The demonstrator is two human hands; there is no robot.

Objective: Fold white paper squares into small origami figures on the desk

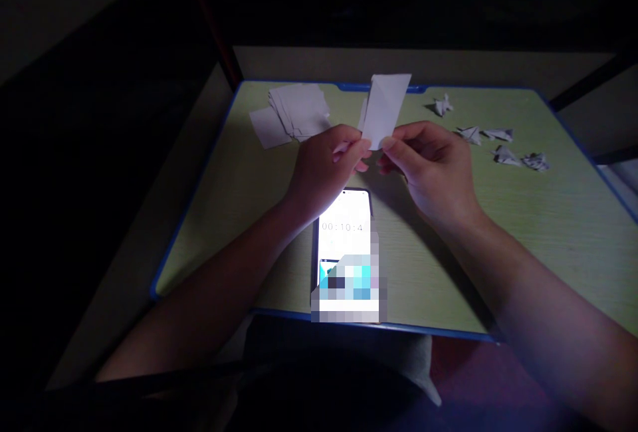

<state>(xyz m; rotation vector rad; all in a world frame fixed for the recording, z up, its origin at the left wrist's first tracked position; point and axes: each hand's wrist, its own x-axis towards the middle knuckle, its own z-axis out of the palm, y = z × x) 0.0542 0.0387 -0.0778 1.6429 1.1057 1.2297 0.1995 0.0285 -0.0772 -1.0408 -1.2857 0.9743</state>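
A folded sheet of white paper [386, 109] stands upright between my hands, above the middle of the table. My left hand [329, 159] pinches its lower left corner between thumb and fingers. On the lower right, the thumb and forefinger of my right hand [433, 163] grip the same paper. Behind the front panel, a second layer of the paper shows at its left edge. Below my hands lies a phone [343, 239] with a lit screen showing a running-time display; its lower part is blurred out.
A loose stack of white paper sheets [302, 109] lies at the table's back left. Several small folded paper pieces [506, 155] are scattered at the right. The light green table [239, 239] has a blue rim. The surroundings are dark.
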